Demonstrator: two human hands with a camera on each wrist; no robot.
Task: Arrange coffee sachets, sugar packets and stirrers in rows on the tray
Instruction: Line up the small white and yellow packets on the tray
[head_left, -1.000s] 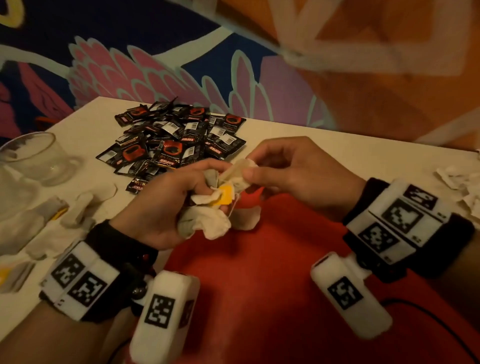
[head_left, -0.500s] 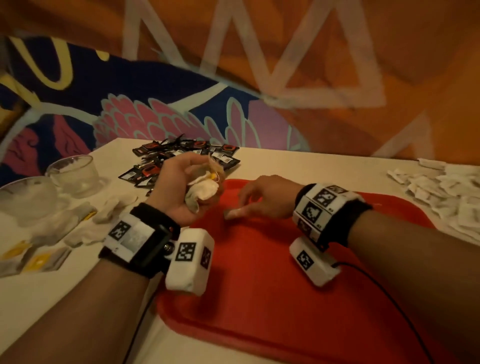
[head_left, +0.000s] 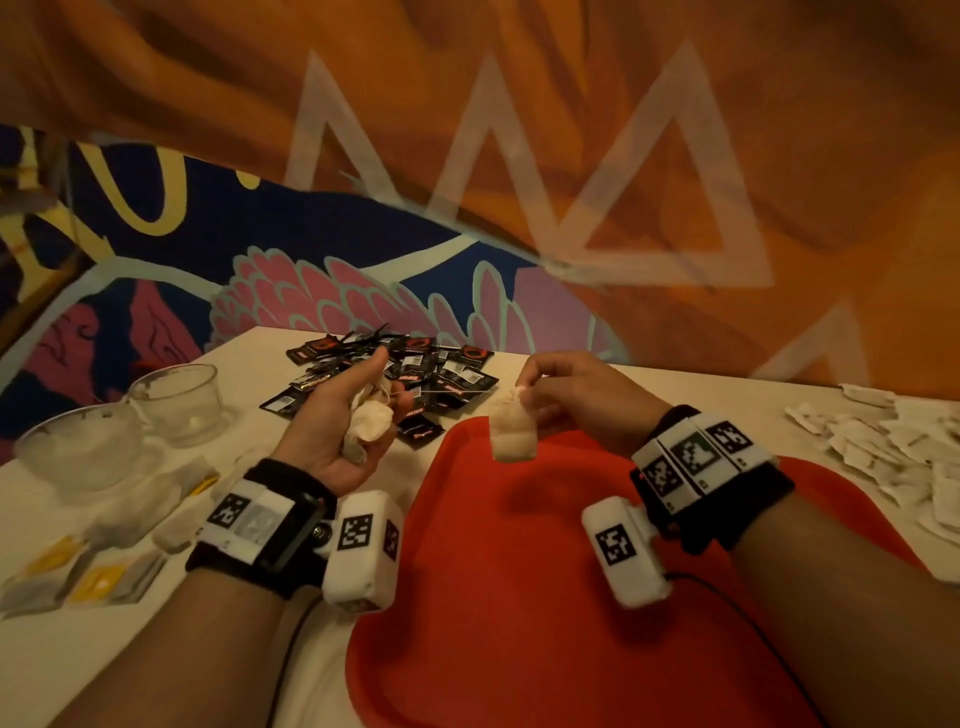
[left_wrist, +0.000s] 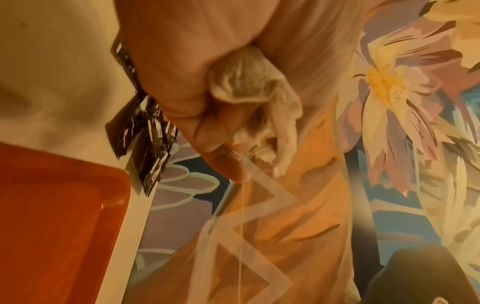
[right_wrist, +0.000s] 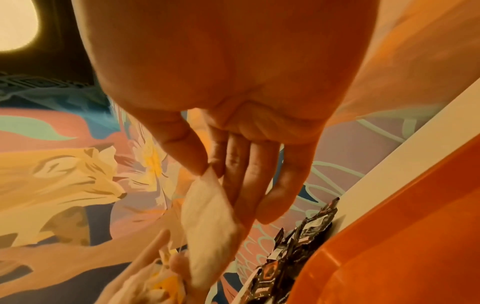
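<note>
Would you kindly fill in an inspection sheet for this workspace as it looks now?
Surface: white table carrying a red tray, nothing lying on its visible part.
Job's things: black sachets heaped behind the tray; white packets at right.
Clutter: two glass bowls, tea bags at left.
Hands: left hand grips bunched bags; right hand pinches one bag above the tray.
Cables: black cable across the tray.
Surroundings: painted mural wall.

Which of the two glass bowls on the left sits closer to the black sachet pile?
The smaller, farther glass bowl; it stands nearer the black sachet pile, while the larger glass bowl sits closer to the camera at the table's left edge.
</note>
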